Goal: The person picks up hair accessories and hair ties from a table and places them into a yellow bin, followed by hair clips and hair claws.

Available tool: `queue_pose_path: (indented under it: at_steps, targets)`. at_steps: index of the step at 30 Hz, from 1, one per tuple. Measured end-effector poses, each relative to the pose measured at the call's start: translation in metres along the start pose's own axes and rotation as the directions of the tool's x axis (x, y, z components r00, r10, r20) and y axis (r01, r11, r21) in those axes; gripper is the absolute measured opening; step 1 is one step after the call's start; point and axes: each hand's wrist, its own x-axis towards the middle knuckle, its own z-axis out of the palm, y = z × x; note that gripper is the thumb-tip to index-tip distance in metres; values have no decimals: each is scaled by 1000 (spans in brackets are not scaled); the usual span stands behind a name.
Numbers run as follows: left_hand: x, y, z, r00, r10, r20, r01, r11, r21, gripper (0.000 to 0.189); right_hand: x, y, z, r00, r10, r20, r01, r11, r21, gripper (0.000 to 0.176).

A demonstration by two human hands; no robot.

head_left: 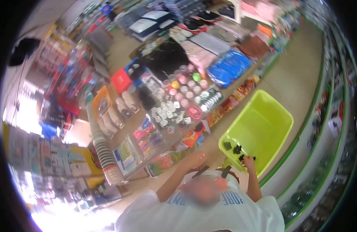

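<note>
My right hand reaches over the near rim of a yellow-green plastic basin. Its fingers are closed on a small black piece at the basin's near end; its exact kind is too small to make out. Close by in the basin lie a black flower-shaped piece and a dark green one. Nothing shows in my left hand, which is held low between my body and the display table, fingers loosely extended and somewhat blurred.
On the left a display table carries small jars, white bottles, a blue plastic-wrapped package and shoes. Green-edged shelves with glassware run along the right. Tiled floor stretches beyond the basin.
</note>
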Motion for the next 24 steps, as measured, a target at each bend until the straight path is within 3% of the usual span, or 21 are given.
queue_pose_path:
  at_steps: [1, 3, 4, 6, 11, 12, 16, 19, 20, 24]
  targets:
    - [-9, -20, 2, 998, -20, -52, 19, 1000, -12, 33, -9, -13, 9, 1000, -19, 16, 19, 1000, 12, 32]
    - [-29, -53, -3, 987, -63, -146, 58, 998, -40, 32, -13, -20, 33, 965, -253, -73, 227, 938, -262, 28]
    - [-42, -57, -16, 987, -112, -113, 109, 993, -40, 31, -18, -28, 47, 925, -368, -98, 305, 869, -389, 27]
    - [-69, -68, -42, 980, -199, -27, 198, 980, -28, 30, -26, -47, 71, 914, -403, -46, 333, 811, -481, 25]
    - [-141, -138, -56, 960, -198, -197, 185, 979, -82, 30, -28, -91, 138, 845, -535, 12, 479, 747, -462, 23]
    - [-157, -140, -61, 956, -193, -219, 175, 980, -99, 30, -43, -110, 153, 807, -589, 37, 522, 684, -509, 23]
    - [-190, -154, -93, 915, -291, -280, 249, 953, -175, 32, -42, -126, 219, 837, -522, 166, 542, 749, -380, 26]
    - [-199, -191, -89, 883, -336, -328, 290, 940, -182, 31, -66, -143, 265, 655, -682, 325, 753, 550, -361, 24]
    - [-199, -207, -87, 873, -341, -349, 288, 938, -194, 30, -84, -160, 272, 703, -565, 432, 708, 611, -354, 22]
    - [-191, -229, -92, 823, -331, -462, 239, 939, -247, 27, -95, -179, 293, 745, -437, 503, 638, 686, -349, 23]
